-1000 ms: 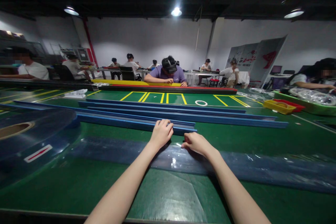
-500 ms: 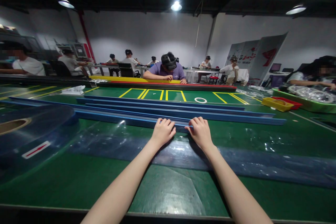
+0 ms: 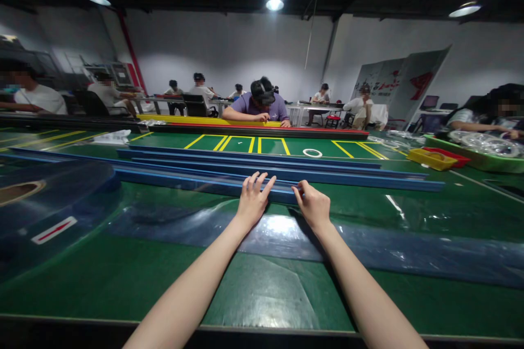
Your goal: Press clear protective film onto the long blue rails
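A long blue channel-shaped rail (image 3: 184, 180) lies across the green table, its right end between my hands. My left hand (image 3: 252, 202) rests over the rail with its fingers spread and lifted, holding nothing. At the rail's right end, my right hand (image 3: 314, 204) is closed, thumb and fingertips pinching the edge. Whether a thin clear strip is also between those fingers I cannot tell. Under my forearms a wide band of clear plastic film (image 3: 282, 234) stretches to the right. Two more blue rails (image 3: 347, 177) lie just behind.
A big roll of clear film (image 3: 82, 191) with a cardboard core sits at the left. Beyond are a white ring (image 3: 312, 153), yellow tape marks and a long black rail (image 3: 245, 131). A yellow tray (image 3: 432, 159) and green tray (image 3: 483, 161) stand right. Several people sit around.
My left hand's fingers have lifted and spread from their curled hold on the rail. My right hand has turned slightly and its fingers have drawn into a pinch.
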Action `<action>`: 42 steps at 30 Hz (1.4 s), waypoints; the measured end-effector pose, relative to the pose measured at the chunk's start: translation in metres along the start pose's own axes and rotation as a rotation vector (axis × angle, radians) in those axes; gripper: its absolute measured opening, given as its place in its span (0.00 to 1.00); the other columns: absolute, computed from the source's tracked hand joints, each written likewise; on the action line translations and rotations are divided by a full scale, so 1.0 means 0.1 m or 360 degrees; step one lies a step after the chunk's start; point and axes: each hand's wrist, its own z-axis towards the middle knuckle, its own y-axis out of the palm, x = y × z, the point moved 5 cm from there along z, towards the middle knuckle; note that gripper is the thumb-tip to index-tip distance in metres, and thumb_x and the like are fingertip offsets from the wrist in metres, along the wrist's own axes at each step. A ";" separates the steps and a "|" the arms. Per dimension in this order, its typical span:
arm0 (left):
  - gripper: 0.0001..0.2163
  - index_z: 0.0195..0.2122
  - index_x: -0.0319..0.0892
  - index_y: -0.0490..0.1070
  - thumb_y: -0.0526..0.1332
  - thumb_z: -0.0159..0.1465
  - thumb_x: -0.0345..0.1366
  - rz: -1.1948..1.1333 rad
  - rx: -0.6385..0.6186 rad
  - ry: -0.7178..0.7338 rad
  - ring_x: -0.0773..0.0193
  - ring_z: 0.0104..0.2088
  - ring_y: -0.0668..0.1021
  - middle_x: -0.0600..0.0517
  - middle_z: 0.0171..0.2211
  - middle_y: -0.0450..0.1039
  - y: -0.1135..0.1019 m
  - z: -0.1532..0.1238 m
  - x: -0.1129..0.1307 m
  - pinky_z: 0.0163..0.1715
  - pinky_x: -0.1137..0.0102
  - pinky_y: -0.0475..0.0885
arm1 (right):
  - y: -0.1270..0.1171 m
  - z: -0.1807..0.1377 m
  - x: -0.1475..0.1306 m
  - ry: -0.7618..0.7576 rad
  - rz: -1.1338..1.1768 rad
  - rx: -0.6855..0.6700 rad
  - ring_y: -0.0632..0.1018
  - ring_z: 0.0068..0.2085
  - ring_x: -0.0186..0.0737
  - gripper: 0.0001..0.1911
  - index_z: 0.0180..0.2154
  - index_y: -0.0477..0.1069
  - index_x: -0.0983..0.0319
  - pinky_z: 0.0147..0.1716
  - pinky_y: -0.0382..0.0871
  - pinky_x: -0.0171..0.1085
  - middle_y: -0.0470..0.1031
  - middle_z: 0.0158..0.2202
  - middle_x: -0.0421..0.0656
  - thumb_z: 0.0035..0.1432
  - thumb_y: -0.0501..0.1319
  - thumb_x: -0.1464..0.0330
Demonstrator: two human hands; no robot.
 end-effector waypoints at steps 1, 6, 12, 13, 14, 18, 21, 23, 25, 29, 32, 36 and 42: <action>0.23 0.55 0.46 0.61 0.55 0.57 0.26 0.0015 0.0016 -0.0034 0.52 0.55 0.61 0.46 0.52 0.62 0.01 -0.01 -0.01 0.53 0.58 0.56 | 0.01 0.00 0.00 0.0006 0.0031 0.0006 0.71 0.25 0.34 0.13 0.32 0.68 0.61 0.23 0.50 0.32 0.74 0.26 0.40 0.61 0.49 0.63; 0.15 0.47 0.45 0.68 0.55 0.58 0.29 0.0038 -0.0023 -0.0203 0.51 0.53 0.62 0.44 0.50 0.64 0.03 -0.04 -0.07 0.51 0.56 0.57 | 0.04 0.00 -0.01 -0.0084 0.0170 0.0069 0.74 0.37 0.39 0.13 0.41 0.67 0.63 0.32 0.63 0.34 0.75 0.36 0.46 0.60 0.47 0.68; 0.15 0.47 0.45 0.69 0.56 0.59 0.31 0.0050 -0.0112 -0.0277 0.49 0.55 0.60 0.47 0.53 0.64 0.04 -0.02 -0.08 0.51 0.55 0.56 | 0.17 -0.02 -0.10 -0.0338 0.0193 -0.0078 0.69 0.49 0.44 0.14 0.44 0.67 0.67 0.48 0.62 0.39 0.70 0.47 0.53 0.58 0.49 0.70; 0.14 0.46 0.45 0.70 0.55 0.59 0.32 0.0038 -0.0130 -0.0283 0.49 0.55 0.61 0.47 0.53 0.64 0.05 -0.02 -0.09 0.51 0.55 0.57 | 0.20 -0.02 -0.10 -0.0351 0.0172 -0.0128 0.69 0.49 0.44 0.14 0.43 0.67 0.67 0.48 0.62 0.39 0.70 0.47 0.52 0.58 0.50 0.69; 0.13 0.46 0.45 0.70 0.55 0.60 0.33 0.0020 -0.0153 -0.0287 0.49 0.55 0.62 0.47 0.52 0.66 0.06 -0.02 -0.09 0.50 0.54 0.57 | 0.22 -0.03 -0.11 -0.0354 0.0148 -0.0175 0.69 0.49 0.44 0.14 0.43 0.68 0.67 0.49 0.61 0.39 0.71 0.47 0.52 0.58 0.50 0.69; 0.13 0.45 0.46 0.71 0.51 0.63 0.36 -0.0092 -0.0215 -0.0291 0.51 0.52 0.67 0.47 0.46 0.72 0.11 -0.02 -0.11 0.49 0.52 0.58 | 0.24 -0.04 -0.11 -0.0331 0.0054 -0.0269 0.69 0.50 0.43 0.15 0.44 0.68 0.66 0.50 0.58 0.39 0.71 0.47 0.50 0.60 0.49 0.66; 0.14 0.45 0.46 0.71 0.49 0.64 0.38 -0.0136 -0.0216 -0.0303 0.52 0.52 0.68 0.47 0.47 0.72 0.14 -0.02 -0.12 0.49 0.51 0.58 | 0.21 -0.03 -0.11 -0.0299 -0.0002 -0.0277 0.69 0.49 0.43 0.15 0.43 0.68 0.65 0.49 0.56 0.39 0.72 0.46 0.48 0.61 0.48 0.65; 0.15 0.46 0.46 0.71 0.48 0.65 0.38 -0.0139 -0.0232 -0.0307 0.52 0.52 0.68 0.47 0.48 0.71 0.15 -0.02 -0.12 0.50 0.51 0.57 | 0.19 -0.02 -0.09 -0.0257 -0.0036 -0.0275 0.69 0.48 0.43 0.15 0.42 0.68 0.64 0.49 0.55 0.39 0.72 0.45 0.48 0.61 0.47 0.65; 0.15 0.46 0.45 0.71 0.48 0.65 0.39 -0.0132 -0.0259 -0.0310 0.52 0.52 0.68 0.47 0.49 0.71 0.16 -0.03 -0.12 0.50 0.51 0.57 | 0.20 -0.02 -0.08 -0.0212 -0.0071 -0.0287 0.70 0.47 0.42 0.16 0.41 0.69 0.64 0.48 0.55 0.39 0.73 0.45 0.48 0.61 0.47 0.64; 0.16 0.47 0.45 0.70 0.47 0.65 0.40 -0.0119 -0.0299 -0.0311 0.52 0.53 0.68 0.46 0.50 0.69 0.16 -0.03 -0.12 0.50 0.51 0.57 | 0.23 -0.03 -0.07 -0.0187 -0.0111 -0.0348 0.69 0.48 0.42 0.17 0.42 0.69 0.64 0.48 0.54 0.39 0.72 0.46 0.49 0.62 0.46 0.63; 0.16 0.48 0.45 0.70 0.46 0.65 0.39 -0.0105 -0.0289 -0.0316 0.52 0.53 0.68 0.46 0.51 0.69 0.17 -0.03 -0.13 0.50 0.51 0.57 | 0.26 -0.04 -0.07 -0.0195 -0.0129 -0.0393 0.68 0.51 0.43 0.19 0.44 0.68 0.65 0.49 0.54 0.40 0.71 0.49 0.49 0.62 0.46 0.62; 0.16 0.49 0.44 0.69 0.47 0.65 0.39 -0.0079 -0.0268 -0.0329 0.51 0.54 0.66 0.45 0.52 0.67 0.17 -0.03 -0.14 0.50 0.52 0.57 | 0.28 -0.06 -0.09 -0.0205 -0.0140 -0.0413 0.67 0.53 0.45 0.20 0.46 0.68 0.65 0.49 0.55 0.41 0.69 0.51 0.50 0.63 0.46 0.61; 0.14 0.46 0.43 0.69 0.49 0.65 0.38 -0.0164 -0.0201 -0.0154 0.57 0.52 0.68 0.46 0.48 0.71 0.09 0.01 -0.05 0.50 0.57 0.57 | 0.27 -0.06 -0.11 -0.0189 -0.0159 -0.0450 0.66 0.53 0.46 0.20 0.48 0.67 0.65 0.48 0.57 0.42 0.68 0.52 0.51 0.63 0.46 0.62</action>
